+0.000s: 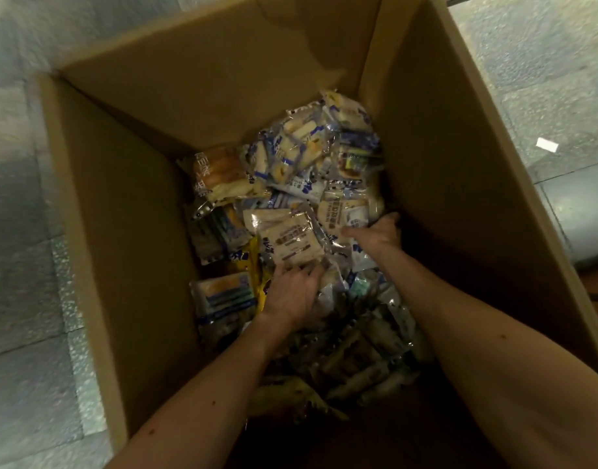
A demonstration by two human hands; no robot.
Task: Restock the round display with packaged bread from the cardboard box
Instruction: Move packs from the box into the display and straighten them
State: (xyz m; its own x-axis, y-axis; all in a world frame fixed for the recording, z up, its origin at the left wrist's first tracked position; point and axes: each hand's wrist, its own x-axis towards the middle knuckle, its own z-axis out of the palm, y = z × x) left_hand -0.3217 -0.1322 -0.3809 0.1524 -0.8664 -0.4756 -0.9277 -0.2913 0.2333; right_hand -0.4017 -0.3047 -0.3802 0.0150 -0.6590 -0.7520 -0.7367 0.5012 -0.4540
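1. Deep inside the tall cardboard box (121, 198), the packaged bread (307, 157) lies in a loose heap on the bottom (highest toward the far right corner, darkest nearest the camera).
2. The person's 2 bare forearms reach down into the box from the near side, and both hands are on the heap.
3. The left hand (291, 296) lies back-up on the wrappers. Its fingers (311, 270) are spread and bent forward at the near edge of a pale square packet (291, 242). The fingertips are buried among the wrappers, so I cannot tell whether it has hold of anything.
4. The right hand (380, 231) sits close against the box's right wall. Its thumb stretches left across clear wrapping, and its fingers curl over the near right corner of a cream packet (345, 211), so it grips that packet (print too blurred to read).
5. At the heap's left edge:
   - a packet of golden-crusted rolls (219, 177) lies toward the far side;
   - a blue-striped packet (223, 292) lies nearer, just left of the left wrist;
   - a yellow wrapper (257, 262) pokes up between the blue-striped packet and the left hand.
6. Outside the box is a grey tiled floor (20, 265), with 1 small white slip (547, 144) lying on it to the right.
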